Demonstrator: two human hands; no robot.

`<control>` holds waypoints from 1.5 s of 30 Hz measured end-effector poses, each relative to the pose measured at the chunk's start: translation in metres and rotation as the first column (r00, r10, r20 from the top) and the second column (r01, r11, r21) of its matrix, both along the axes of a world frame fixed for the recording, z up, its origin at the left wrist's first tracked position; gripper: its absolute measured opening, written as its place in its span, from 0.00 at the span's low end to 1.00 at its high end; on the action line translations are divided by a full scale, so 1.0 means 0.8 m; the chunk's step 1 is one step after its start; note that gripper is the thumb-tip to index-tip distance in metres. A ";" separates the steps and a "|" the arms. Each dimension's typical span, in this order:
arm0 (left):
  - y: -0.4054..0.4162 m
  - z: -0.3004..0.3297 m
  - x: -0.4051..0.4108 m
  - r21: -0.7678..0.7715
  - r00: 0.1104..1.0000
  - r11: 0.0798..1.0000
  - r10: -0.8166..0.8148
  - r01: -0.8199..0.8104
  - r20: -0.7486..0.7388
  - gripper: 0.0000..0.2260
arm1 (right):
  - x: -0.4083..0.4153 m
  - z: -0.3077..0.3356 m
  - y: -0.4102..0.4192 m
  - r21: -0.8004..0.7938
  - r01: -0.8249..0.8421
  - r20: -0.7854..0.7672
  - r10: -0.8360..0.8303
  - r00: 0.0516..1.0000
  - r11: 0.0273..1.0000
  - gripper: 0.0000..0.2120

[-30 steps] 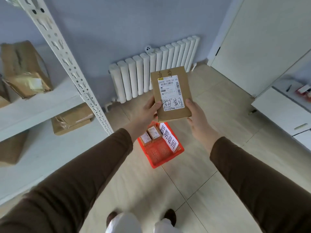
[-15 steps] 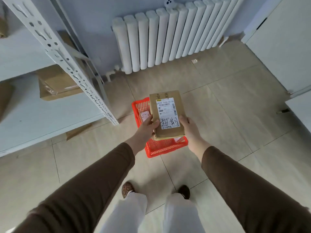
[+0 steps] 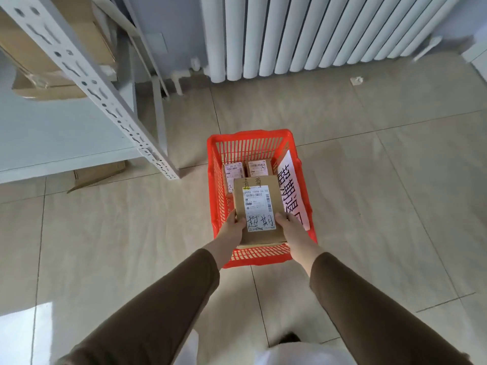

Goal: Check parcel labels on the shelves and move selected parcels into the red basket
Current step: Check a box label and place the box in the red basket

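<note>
Brown cardboard parcel (image 3: pixel 259 212) held between both my hands, label side up, over the near half of the red basket (image 3: pixel 214 180). My left hand (image 3: pixel 232 229) grips its near left edge, thumb lying on the top face beside the label; my right hand (image 3: pixel 291 229) grips the near right edge, thumb on the top face at the label's (image 3: pixel 259 208) corner. The fingers of both hands go under the parcel and I cannot see them.

Whether the parcel touches the basket floor or hangs above it: cannot tell from here. Its near end lies just inside the near wall of the basket, its far end reaches toward the middle.

White label carries a barcode, printed lines and two large handwritten characters at the end nearest my thumbs. More handwriting sits on the bare cardboard beyond the label.

Beyond my fingertips, at the far end of the basket, two small boxes (image 3: pixel 259 167) lie side by side, each with its own label; the held parcel overlaps the near edge of both. To the right of my right hand, a white paper sign (image 3: pixel 290 185) with large black characters lies along the basket's right wall.

Basket stands on a tiled floor (image 3: pixel 382 206). Far left of my left hand, a white shelf post (image 3: pixel 87 80) and shelf board with cardboard boxes (image 3: pixel 52 48). Straight ahead, well past the basket, a white radiator (image 3: pixel 316 32).
</note>
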State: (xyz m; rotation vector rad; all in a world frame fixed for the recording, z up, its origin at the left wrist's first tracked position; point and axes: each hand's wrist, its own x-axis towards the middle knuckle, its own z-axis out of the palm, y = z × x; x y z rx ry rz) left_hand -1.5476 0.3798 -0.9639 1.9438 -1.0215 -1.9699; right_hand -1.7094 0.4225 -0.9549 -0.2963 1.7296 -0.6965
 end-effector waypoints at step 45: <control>-0.007 0.055 0.013 -0.036 0.998 0.998 0.051 -0.052 -0.038 0.22 | 0.044 0.068 -0.032 -0.058 -0.221 -0.003 0.221 0.975 0.974 0.12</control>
